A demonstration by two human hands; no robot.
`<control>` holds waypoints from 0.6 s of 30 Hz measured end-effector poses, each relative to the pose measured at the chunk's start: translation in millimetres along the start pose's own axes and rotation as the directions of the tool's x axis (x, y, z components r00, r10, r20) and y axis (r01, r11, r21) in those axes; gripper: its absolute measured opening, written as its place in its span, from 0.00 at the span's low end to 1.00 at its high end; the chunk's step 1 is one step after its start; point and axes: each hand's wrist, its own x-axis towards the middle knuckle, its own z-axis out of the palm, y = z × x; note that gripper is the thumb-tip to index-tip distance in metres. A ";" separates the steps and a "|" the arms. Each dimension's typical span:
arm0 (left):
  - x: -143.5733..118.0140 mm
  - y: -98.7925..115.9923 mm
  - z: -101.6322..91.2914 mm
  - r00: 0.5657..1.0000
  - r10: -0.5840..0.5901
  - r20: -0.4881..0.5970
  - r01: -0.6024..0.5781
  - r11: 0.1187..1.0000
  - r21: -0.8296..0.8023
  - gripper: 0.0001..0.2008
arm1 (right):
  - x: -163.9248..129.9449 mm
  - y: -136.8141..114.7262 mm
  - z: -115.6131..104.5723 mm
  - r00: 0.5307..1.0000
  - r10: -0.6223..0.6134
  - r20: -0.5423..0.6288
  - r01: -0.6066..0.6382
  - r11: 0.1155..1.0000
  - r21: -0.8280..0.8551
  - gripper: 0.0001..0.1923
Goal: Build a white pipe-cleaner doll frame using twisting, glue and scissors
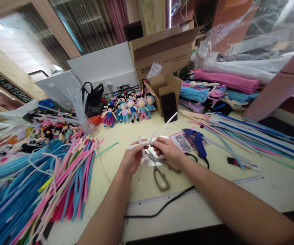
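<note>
White pipe cleaners (150,137), bent and twisted together, are held up between my two hands above the middle of the table. My left hand (134,154) pinches the left part, where short ends stick out upward and to the side. On the right, my right hand (167,149) has its fingertips closed on the same piece, and one long end rises past it to the upper right. Below both hands lies a pair of scissors (161,180) with grey-brown handles, its blades partly apart.
A blue glue gun (199,143) rests on a printed card (181,141) at right, its black cord (159,215) crossing a ruler (171,196). Coloured pipe cleaners (77,170) heap at left. Small dolls (131,107), a phone (169,105) and cardboard boxes (162,54) stand behind.
</note>
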 end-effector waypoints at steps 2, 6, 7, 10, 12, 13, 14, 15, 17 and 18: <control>-0.8 0.6 -0.3 1.000 0.003 0.021 -0.002 1.000 -0.014 0.14 | -0.6 0.5 0.4 0.998 0.027 0.049 -0.032 0.994 0.106 0.12; -1.4 -0.6 -0.2 0.999 -0.014 0.047 0.016 0.999 -0.033 0.15 | -2.6 -2.4 0.9 0.997 -0.072 0.040 0.068 0.994 0.090 0.13; -1.1 -1.5 0.0 0.999 -0.022 0.023 0.022 1.000 -0.016 0.16 | -3.4 -3.9 0.7 0.993 -0.121 0.015 0.120 0.992 0.034 0.13; 0.0 -4.6 1.1 0.993 -0.042 -0.113 0.053 0.994 0.097 0.13 | -6.2 -8.4 -1.1 0.948 -0.315 -0.057 0.294 0.926 -0.236 0.10; 0.1 -6.5 2.1 0.992 -0.055 -0.116 0.072 0.986 0.148 0.15 | -8.3 -10.2 -2.6 0.893 -0.447 -0.056 0.384 0.821 -0.423 0.07; -0.3 -7.4 2.9 0.995 -0.067 -0.074 0.077 0.985 0.151 0.16 | -9.3 -10.4 -3.1 0.866 -0.498 -0.036 0.418 0.763 -0.492 0.06; -1.0 -8.1 3.8 0.997 -0.077 -0.018 0.079 0.986 0.145 0.17 | -10.2 -10.2 -3.2 0.845 -0.535 -0.007 0.446 0.710 -0.545 0.05; -1.9 -8.7 4.9 0.996 -0.086 0.034 0.080 0.988 0.132 0.17 | -11.1 -9.6 -2.9 0.828 -0.561 0.025 0.468 0.665 -0.583 0.05; -4.0 -9.3 7.7 0.990 -0.111 0.084 0.103 0.990 0.091 0.19 | -12.6 -8.1 -0.8 0.809 -0.582 0.085 0.498 0.602 -0.624 0.05; -4.9 -9.0 9.4 0.989 -0.126 0.080 0.121 0.990 0.066 0.20 | -13.2 -7.5 0.8 0.806 -0.582 0.109 0.507 0.582 -0.636 0.06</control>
